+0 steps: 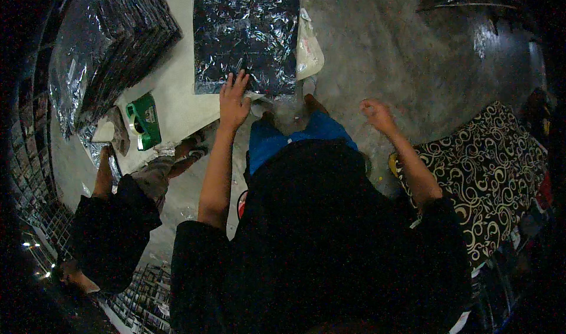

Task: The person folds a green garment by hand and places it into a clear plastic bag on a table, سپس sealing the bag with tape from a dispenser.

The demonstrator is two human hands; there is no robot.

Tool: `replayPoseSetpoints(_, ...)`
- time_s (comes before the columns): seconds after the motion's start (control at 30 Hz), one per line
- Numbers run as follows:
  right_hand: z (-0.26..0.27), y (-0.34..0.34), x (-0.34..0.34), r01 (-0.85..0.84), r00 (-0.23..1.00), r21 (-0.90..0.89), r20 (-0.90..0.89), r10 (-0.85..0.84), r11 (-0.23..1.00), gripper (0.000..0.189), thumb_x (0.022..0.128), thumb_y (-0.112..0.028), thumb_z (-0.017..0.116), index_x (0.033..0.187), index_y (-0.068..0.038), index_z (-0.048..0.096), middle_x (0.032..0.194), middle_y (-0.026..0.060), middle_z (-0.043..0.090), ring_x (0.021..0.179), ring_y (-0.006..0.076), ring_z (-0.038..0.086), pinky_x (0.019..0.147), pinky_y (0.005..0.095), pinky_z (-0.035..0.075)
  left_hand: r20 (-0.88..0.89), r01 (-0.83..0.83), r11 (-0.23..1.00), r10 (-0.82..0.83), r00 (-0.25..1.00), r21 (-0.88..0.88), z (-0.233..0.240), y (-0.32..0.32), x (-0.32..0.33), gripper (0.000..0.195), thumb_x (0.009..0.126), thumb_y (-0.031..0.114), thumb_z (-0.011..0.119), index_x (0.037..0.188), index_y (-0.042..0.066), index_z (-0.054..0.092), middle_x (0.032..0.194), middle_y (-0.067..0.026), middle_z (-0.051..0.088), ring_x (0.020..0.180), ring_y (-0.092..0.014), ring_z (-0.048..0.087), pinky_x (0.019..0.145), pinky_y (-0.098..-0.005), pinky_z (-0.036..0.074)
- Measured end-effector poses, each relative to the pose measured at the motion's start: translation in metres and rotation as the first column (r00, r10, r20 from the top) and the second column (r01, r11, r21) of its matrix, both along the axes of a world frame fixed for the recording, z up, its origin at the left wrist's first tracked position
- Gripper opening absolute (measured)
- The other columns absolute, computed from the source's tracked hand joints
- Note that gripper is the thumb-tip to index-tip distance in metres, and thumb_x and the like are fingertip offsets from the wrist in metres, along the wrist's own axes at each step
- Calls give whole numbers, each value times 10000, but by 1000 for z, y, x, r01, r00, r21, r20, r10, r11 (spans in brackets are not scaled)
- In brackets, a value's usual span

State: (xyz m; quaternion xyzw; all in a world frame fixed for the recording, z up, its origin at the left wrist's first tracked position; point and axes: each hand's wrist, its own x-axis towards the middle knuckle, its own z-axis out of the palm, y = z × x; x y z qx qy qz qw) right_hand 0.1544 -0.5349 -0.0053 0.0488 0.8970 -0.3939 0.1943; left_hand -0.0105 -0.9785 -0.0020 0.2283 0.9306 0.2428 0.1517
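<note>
A dark item in clear, shiny plastic wrap [247,33] lies flat at the edge of a pale table [179,86]. On its near edge rests my left hand [234,99], palm down with the fingers a little apart, gripping nothing. My right hand [379,115] is raised over the floor, to the right of the wrapped item, its fingers curled; whether something small is between them cannot be told. Under the right side of the wrapped item, a pale sheet-like thing [310,49] sticks out.
A tall stack of dark plastic-wrapped packs [119,37] stands at the upper left. Near it is a green tape roll or dispenser [148,121]. A co-worker [117,232] stands at the left, one arm at the table. A black cloth with cream swirls [482,170] covers something at the right.
</note>
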Motion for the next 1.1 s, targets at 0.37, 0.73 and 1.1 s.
replayPoseSetpoints(0.37,8,-80,-155,367,916,-242,-75,-394,898,661,869,-278,670,1420,-46,388,910,61,652,735,117,594,706,282,501,-273,-381,891,313,910,-248,-22,-76,-1,634,851,464,588,1396,171,449,1456,-165,374,1256,-409,419,958,-501,445)
replayPoseSetpoints(0.73,-9,-107,-231,178,982,311,7,-190,934,976,705,-447,775,1434,6,311,967,162,688,842,244,682,784,350,530,-256,-601,706,545,799,-375,-10,-55,69,638,892,543,503,1367,118,478,1458,-182,370,1232,-472,411,984,-510,413)
replayPoseSetpoints(1.1,-9,-107,-303,131,985,292,-149,-91,947,436,828,-440,614,1068,-78,653,1020,189,660,931,356,643,813,442,503,-273,-605,731,541,795,-316,-23,-55,60,643,879,479,546,1377,82,451,1454,-212,355,1239,-483,396,1032,-511,373)
